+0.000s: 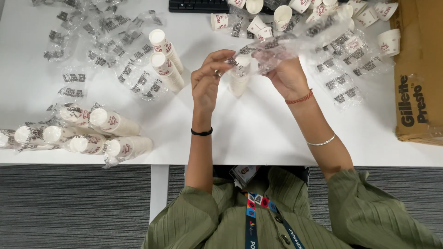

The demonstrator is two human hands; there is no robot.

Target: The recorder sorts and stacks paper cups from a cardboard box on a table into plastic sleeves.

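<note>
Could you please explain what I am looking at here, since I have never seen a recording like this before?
There is no machine: a person works with bare hands, and the one picture comes from a camera on that person's head, looking down. The green sleeves and lanyard at the bottom are the person's own.

The left hand and right hand are raised over a white table. Together they hold a clear printed plastic sleeve with a stack of paper cups at its lower end; the left fingers pinch the plastic.

On the table lie two bare cup stacks, wrapped stacks at the left, many empty wrappers, loose cups at the top, a keyboard, and a cardboard box at the right.
</note>
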